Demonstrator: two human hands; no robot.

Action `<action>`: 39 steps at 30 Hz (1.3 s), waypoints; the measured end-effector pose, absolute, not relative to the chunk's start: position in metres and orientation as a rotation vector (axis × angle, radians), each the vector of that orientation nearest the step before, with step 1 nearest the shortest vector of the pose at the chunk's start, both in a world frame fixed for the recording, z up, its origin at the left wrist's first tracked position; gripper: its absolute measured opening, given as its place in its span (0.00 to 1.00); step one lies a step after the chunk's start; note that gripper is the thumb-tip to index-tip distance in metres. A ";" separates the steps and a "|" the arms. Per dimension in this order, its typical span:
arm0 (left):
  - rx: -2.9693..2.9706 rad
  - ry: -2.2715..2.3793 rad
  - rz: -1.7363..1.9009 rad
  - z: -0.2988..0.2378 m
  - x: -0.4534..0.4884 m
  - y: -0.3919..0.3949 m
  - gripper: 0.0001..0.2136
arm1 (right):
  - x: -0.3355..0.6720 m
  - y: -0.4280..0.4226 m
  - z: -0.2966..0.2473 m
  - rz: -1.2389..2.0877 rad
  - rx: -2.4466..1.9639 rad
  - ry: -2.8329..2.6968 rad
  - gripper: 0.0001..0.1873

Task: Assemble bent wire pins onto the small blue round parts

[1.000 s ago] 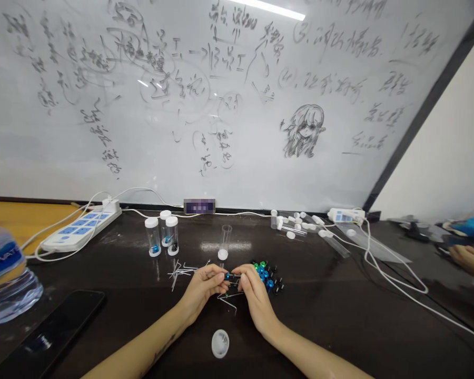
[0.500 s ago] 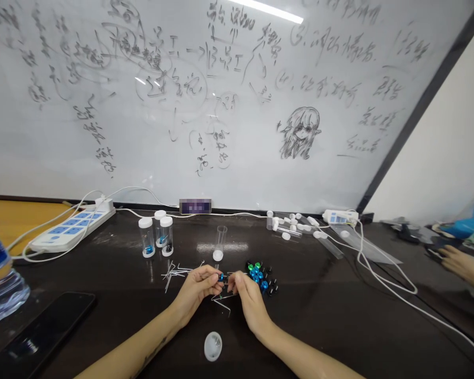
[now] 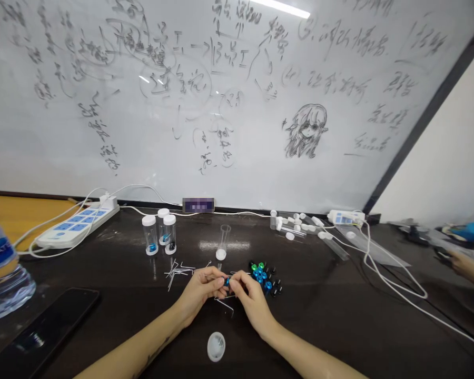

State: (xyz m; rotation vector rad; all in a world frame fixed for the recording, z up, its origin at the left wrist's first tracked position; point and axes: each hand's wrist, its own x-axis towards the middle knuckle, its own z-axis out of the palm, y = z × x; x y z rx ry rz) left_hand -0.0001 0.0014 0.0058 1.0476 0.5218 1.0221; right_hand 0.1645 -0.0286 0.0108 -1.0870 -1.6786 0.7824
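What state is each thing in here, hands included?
Left hand: pinching a small blue part.
Right hand: fingertips at that part; grip unclear.
Three tubes: upright, capped, small parts inside.
Single tube: upright, open-topped, white cap below.
Phone: flat, screen dark.
Coloured parts: loosely heaped.
Bent metal rods: scattered.
White dish: open, contents unclear.
Power strip: plug inserted.
Whiteboard: written on.
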 end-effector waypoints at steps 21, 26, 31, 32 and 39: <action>1.072 0.529 0.995 0.006 0.002 -0.002 0.07 | 0.170 -0.032 0.007 0.778 -1.115 -1.751 0.18; 1.059 0.513 1.004 0.007 0.001 -0.001 0.06 | 0.172 -0.034 0.013 0.647 -1.107 -1.792 0.05; 1.053 0.480 0.944 0.008 0.000 -0.003 0.07 | 0.173 -0.035 0.013 0.672 -1.105 -1.885 0.14; 1.052 0.477 0.940 0.007 0.000 -0.003 0.07 | 0.173 -0.036 0.012 0.658 -1.109 -1.890 0.13; 1.050 0.466 0.989 0.005 0.001 0.000 0.06 | 0.173 -0.037 0.014 0.579 -1.127 -1.858 0.04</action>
